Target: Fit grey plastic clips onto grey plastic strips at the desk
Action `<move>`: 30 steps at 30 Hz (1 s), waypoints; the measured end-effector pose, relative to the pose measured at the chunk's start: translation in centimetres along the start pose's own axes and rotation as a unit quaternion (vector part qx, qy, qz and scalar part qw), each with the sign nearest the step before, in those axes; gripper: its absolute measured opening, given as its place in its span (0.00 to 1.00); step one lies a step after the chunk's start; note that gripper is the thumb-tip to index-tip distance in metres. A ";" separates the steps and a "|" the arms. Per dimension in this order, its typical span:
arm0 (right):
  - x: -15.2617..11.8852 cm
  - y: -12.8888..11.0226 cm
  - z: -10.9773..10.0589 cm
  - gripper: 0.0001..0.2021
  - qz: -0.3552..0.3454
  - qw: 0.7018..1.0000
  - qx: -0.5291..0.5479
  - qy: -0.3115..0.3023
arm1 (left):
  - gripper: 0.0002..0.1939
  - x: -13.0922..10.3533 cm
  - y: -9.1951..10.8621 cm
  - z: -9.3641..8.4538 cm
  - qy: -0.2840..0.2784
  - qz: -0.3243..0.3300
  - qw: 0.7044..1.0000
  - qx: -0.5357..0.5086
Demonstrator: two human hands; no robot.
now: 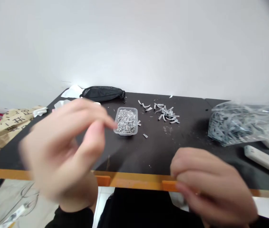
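Observation:
My left hand (65, 142) is raised over the table's left half, blurred by motion. Its fingers curl and the thumb lies against the index finger, whose tip overlaps the edge of a small clear plastic tub (126, 134) in the picture. Inside the tub is a heap of small pale grey pieces (126, 122). Above the front edge, my right hand (210, 183) is closed, its fingertips turned away from view. Whatever either hand holds, if anything, is hidden. Grey curved strips (167, 114) lie loose to the right behind the tub, and a single small piece (145, 136) lies nearer.
A clear bag full of grey strips (239, 123) stands at the right, with a white bar-shaped object (265, 158) before it. Near the wall lies a black mesh pouch (103, 93) beside white paper (72, 91). Printed brown sacking (8, 126) is at the left; cables (26, 193) trail on the floor.

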State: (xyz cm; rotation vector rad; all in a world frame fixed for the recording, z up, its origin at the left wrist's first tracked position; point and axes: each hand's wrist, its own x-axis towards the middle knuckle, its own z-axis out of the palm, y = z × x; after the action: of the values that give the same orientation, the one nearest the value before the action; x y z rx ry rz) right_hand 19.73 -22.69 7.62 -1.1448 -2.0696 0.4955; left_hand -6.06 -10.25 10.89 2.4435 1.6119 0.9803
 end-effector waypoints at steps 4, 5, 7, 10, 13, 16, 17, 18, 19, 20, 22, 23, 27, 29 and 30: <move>-0.6 5.3 -2.0 0.15 0.144 0.984 -0.018 0.100 | 0.21 3.6 -0.8 5.9 -0.207 0.037 0.977 -0.036; -0.5 7.0 -2.3 0.17 0.176 0.977 -0.029 0.113 | 0.14 3.9 -1.1 8.2 -0.251 0.038 0.967 -0.031; -0.3 10.8 -2.6 0.23 0.226 0.964 -0.049 0.134 | 0.08 4.0 -1.4 12.4 -0.315 0.038 0.948 -0.023; -0.1 16.3 -2.9 0.25 0.309 0.934 -0.078 0.161 | 0.12 3.4 -1.3 16.6 -0.342 0.021 0.939 0.015; -0.4 21.0 -3.3 0.22 0.376 0.903 -0.104 0.178 | 0.15 3.5 -0.9 18.3 -0.345 -0.001 0.936 0.063; -1.2 24.8 -3.4 0.17 0.430 0.873 -0.138 0.185 | 0.15 4.1 -0.6 18.7 -0.343 -0.018 0.934 0.101; -1.6 25.8 -3.3 0.16 0.443 0.864 -0.151 0.185 | 0.15 4.2 -0.6 18.8 -0.341 -0.020 0.933 0.109; -1.9 26.7 -3.0 0.15 0.451 0.858 -0.164 0.185 | 0.15 4.2 -0.5 18.8 -0.339 -0.018 0.934 0.115; -2.1 27.6 -2.7 0.14 0.456 0.853 -0.176 0.183 | 0.15 4.2 -0.5 18.9 -0.336 -0.015 0.934 0.118; -2.4 28.3 -2.2 0.14 0.456 0.851 -0.189 0.181 | 0.15 4.1 -0.5 18.9 -0.334 -0.009 0.935 0.119; -2.6 29.6 -1.4 0.15 0.448 0.851 -0.212 0.175 | 0.14 3.9 -0.6 19.1 -0.328 0.002 0.937 0.121; -2.7 30.1 -1.0 0.15 0.442 0.852 -0.223 0.171 | 0.14 3.8 -0.6 19.2 -0.326 0.007 0.938 0.120; -2.5 31.1 0.2 0.15 0.430 0.853 -0.253 0.151 | 0.14 3.6 -0.6 19.4 -0.310 0.013 0.944 0.116; -2.3 31.2 0.6 0.15 0.429 0.852 -0.260 0.151 | 0.15 3.5 -0.6 19.4 -0.300 0.013 0.947 0.112; -2.3 31.2 0.8 0.15 0.428 0.851 -0.262 0.154 | 0.15 3.5 -0.7 19.4 -0.297 0.014 0.948 0.110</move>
State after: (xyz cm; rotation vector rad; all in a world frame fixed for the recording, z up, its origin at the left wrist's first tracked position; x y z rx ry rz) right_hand 37.85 -7.93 -13.17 -2.3199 -1.3431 0.1020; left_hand 4.58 -1.42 -3.15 2.5428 1.5197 0.0264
